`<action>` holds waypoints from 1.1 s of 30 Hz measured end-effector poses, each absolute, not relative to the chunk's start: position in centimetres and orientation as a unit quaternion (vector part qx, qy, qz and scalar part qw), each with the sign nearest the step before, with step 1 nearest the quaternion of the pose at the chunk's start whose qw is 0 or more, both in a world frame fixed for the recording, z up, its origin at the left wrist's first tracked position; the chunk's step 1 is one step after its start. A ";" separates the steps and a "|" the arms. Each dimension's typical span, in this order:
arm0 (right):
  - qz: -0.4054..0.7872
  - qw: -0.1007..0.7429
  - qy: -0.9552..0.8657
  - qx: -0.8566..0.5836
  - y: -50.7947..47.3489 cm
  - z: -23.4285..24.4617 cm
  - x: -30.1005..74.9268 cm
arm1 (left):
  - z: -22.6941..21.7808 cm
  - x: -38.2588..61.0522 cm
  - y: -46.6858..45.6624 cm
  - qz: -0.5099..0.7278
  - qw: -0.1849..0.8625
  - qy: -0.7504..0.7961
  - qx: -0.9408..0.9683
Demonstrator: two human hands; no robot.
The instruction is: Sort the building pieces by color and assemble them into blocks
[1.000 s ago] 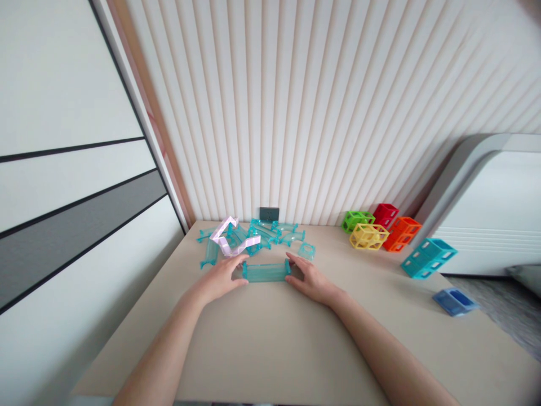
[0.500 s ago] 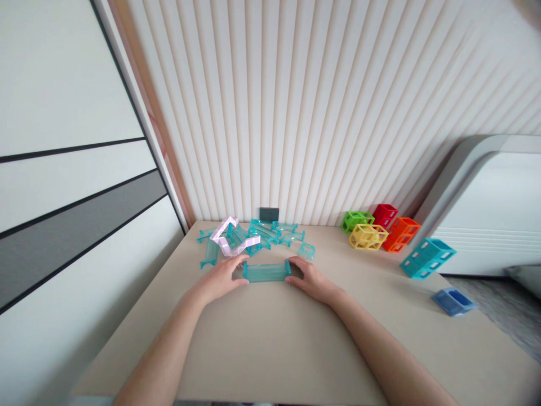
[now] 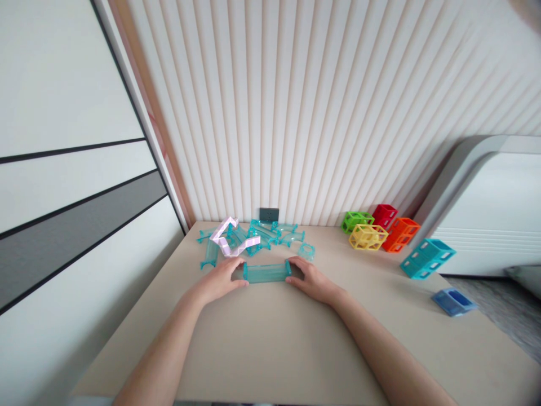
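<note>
A clear teal track piece point(image 3: 267, 272) lies flat on the beige table point(image 3: 270, 344), a little in front of me. My left hand point(image 3: 222, 281) grips its left end between thumb and fingers. My right hand point(image 3: 310, 279) grips its right end the same way. Just behind lies a heap of several more clear teal track pieces point(image 3: 266, 232), with a pale pink zigzag piece point(image 3: 231, 241) resting on its left side.
Open-frame cubes stand at the back right: green point(image 3: 357, 220), red point(image 3: 385, 215), yellow point(image 3: 368, 236), orange point(image 3: 401, 233) and teal point(image 3: 427, 257). A blue tray-like piece point(image 3: 453, 300) lies near the right edge. A ribbed wall with a dark socket point(image 3: 269, 214) closes the back.
</note>
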State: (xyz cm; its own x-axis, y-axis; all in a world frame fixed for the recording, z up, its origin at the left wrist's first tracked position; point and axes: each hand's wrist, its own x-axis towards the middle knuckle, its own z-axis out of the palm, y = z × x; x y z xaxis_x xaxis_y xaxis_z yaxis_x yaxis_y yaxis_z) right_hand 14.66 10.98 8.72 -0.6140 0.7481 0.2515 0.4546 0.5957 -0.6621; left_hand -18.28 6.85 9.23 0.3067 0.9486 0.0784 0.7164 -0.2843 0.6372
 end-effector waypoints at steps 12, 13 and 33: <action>0.281 0.250 -0.856 -0.355 11.1 8.8 15.1 | 9.3 -17.8 6.7 0.221 0.225 0.540 0.780; 0.280 0.248 -0.857 -0.354 11.1 8.8 15.2 | 9.3 -17.7 6.6 0.219 0.224 0.540 0.781; 0.272 0.248 -0.860 -0.352 11.1 9.1 15.1 | 9.6 -17.4 6.7 0.228 0.207 0.528 0.791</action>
